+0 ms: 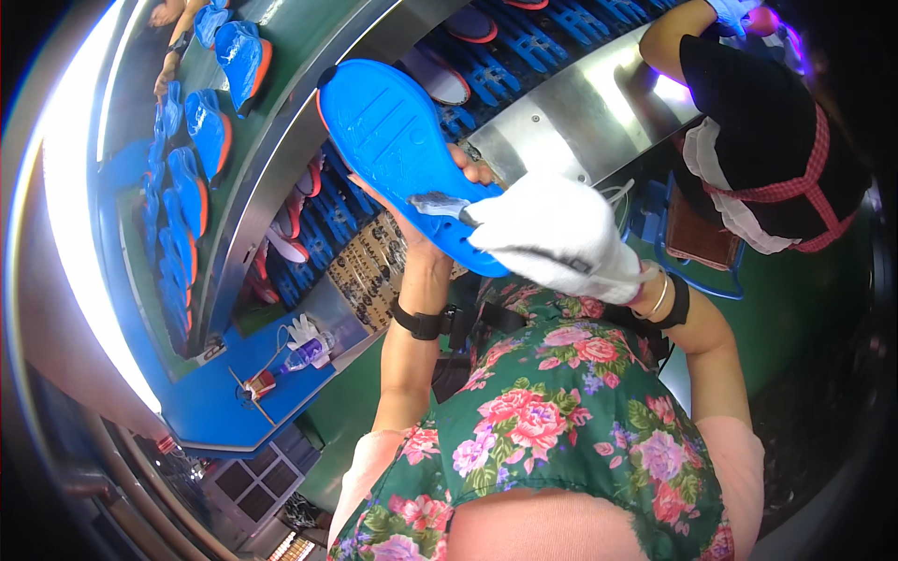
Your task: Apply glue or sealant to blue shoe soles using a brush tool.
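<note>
A bright blue shoe sole (388,131) with an orange-red edge is held up, tilted, in front of me. My left hand (416,232) is bare and closed round the sole from beneath, its fingertips showing past the far right edge. A white glove covers my right hand (552,229), which is closed above the heel end. From its fingers a flat, greyish, wet-looking brush tip (440,204) lies against the sole's inner face. The glove hides the brush's handle, and motion smears the hand a little.
Blue soles (206,136) line a green conveyor belt at the left. Racks beyond carry shoe parts (285,245). On a blue table (210,402) lie a purple-labelled bottle (304,353) and a white glove. A co-worker in black (758,122) sits at the right, by a blue-framed stool (702,234).
</note>
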Motion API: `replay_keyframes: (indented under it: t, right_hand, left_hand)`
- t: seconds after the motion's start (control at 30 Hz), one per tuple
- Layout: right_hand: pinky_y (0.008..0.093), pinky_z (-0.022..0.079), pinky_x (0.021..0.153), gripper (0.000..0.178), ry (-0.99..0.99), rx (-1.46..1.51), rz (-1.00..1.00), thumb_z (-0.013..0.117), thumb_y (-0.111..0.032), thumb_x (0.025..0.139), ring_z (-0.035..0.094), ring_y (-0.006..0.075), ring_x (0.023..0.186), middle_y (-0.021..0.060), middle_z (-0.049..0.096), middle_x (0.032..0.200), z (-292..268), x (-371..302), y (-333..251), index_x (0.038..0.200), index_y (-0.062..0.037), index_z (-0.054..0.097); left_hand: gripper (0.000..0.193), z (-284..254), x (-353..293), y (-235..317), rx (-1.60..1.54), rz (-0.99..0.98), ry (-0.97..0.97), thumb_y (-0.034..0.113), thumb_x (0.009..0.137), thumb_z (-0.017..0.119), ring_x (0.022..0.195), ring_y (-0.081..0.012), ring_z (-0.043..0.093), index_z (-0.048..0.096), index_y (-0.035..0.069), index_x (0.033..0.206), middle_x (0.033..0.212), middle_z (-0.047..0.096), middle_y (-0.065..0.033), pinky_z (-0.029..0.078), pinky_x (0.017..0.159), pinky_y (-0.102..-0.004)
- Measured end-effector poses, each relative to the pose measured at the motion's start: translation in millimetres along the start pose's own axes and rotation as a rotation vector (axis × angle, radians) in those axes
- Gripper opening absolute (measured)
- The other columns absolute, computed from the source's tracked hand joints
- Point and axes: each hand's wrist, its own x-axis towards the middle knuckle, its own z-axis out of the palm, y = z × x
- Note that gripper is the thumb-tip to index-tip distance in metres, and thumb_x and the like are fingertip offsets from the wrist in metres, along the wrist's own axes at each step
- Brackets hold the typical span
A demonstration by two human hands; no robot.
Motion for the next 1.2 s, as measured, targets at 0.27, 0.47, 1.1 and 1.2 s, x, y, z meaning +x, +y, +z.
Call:
replay_keyframes:
  t: [0.27, 0.47, 1.1, 1.2]
  right_hand:
    - [0.0381, 0.056, 0.071, 0.019, 0.034, 0.122, -0.036, 0.081, -0.008, 0.080, 0.070, 0.0249, 0.081, 0.0039, 0.075, 0.093, 5.8, -6.3, -7.1, 0.099, -0.0106, 0.077]
    - [0.0392, 0.058, 0.075, 0.031, -0.205, 0.049, -0.038, 0.080, -0.010, 0.081, 0.070, 0.0276, 0.088, 0.0099, 0.075, 0.109, 14.3, -15.5, -9.7, 0.112, -0.0118, 0.077]
    - [0.0400, 0.056, 0.080, 0.025, -0.387, 0.103, -0.051, 0.078, -0.011, 0.082, 0.068, 0.0274, 0.096, 0.0088, 0.074, 0.109, 39.5, -22.8, 3.6, 0.106, -0.0126, 0.075]
    - [0.0363, 0.058, 0.084, 0.015, -0.396, 0.507, 0.193, 0.077, -0.004, 0.081, 0.072, 0.0259, 0.092, 0.0104, 0.076, 0.098, 38.9, -14.5, -3.4, 0.094, -0.0088, 0.077]
  left_hand:
    - [0.116, 4.3, 10.5, 5.6, -0.112, -0.055, -0.134, 0.099, 0.076, 0.036, 0.089, -0.0345, 0.064, 0.055, 0.000, 0.134, 0.101, 0.066, -0.0170, 0.055, 0.082, -0.0512]
    - [0.114, -10.5, 15.3, 27.8, 0.049, -0.113, -0.126, 0.097, 0.078, 0.040, 0.083, -0.0339, 0.065, 0.049, 0.002, 0.140, 0.109, 0.063, -0.0166, 0.052, 0.081, -0.0542]
    - [0.106, -43.9, -1.4, 66.9, 0.314, -0.548, 0.012, 0.084, 0.088, 0.043, 0.106, -0.0405, 0.071, 0.037, 0.002, 0.155, 0.134, 0.062, -0.0280, 0.063, 0.084, -0.0550]
    - [0.106, -57.2, -8.1, 70.3, 0.506, -0.535, 0.066, 0.085, 0.088, 0.039, 0.109, -0.0383, 0.071, 0.038, 0.003, 0.155, 0.133, 0.062, -0.0268, 0.063, 0.085, -0.0561]
